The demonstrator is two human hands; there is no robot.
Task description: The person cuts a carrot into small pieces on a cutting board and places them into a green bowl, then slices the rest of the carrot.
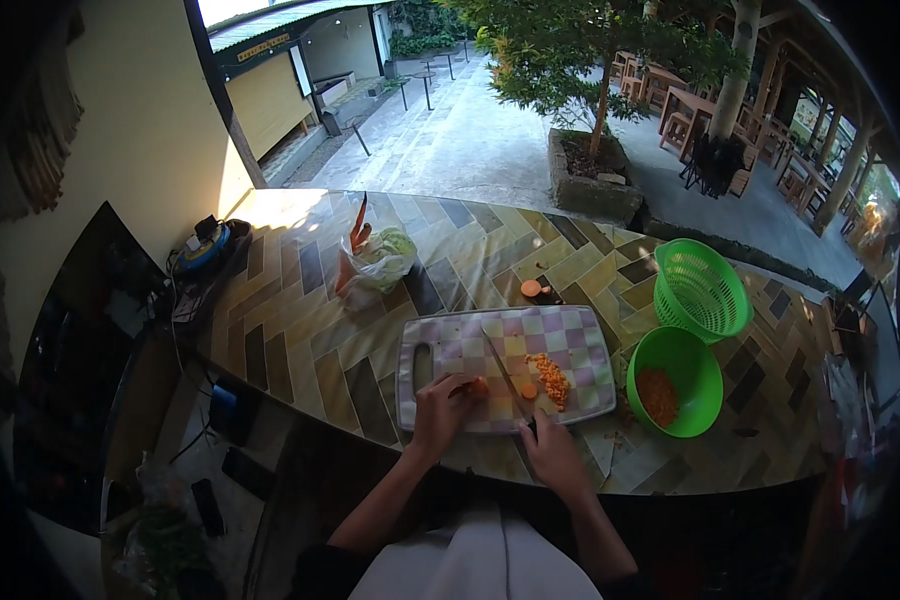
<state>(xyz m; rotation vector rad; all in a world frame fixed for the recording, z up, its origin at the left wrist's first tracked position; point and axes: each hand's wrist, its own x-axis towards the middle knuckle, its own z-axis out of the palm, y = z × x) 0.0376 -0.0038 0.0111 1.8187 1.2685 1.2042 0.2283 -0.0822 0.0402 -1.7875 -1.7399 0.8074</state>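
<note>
My left hand has its fingers closed around a piece of carrot on the checkered cutting board. In my right hand is the handle of a knife, whose blade slants up and left across the board. A round carrot slice lies right beside the blade. To the right of it is a small heap of diced carrot. Right of the board stands a green bowl with finely cut orange pieces at its bottom.
A green colander stands behind the bowl. Carrot ends lie beyond the board. At the back left, a plastic bag holds pale green vegetable and carrots. The tiled table has cables at its left edge.
</note>
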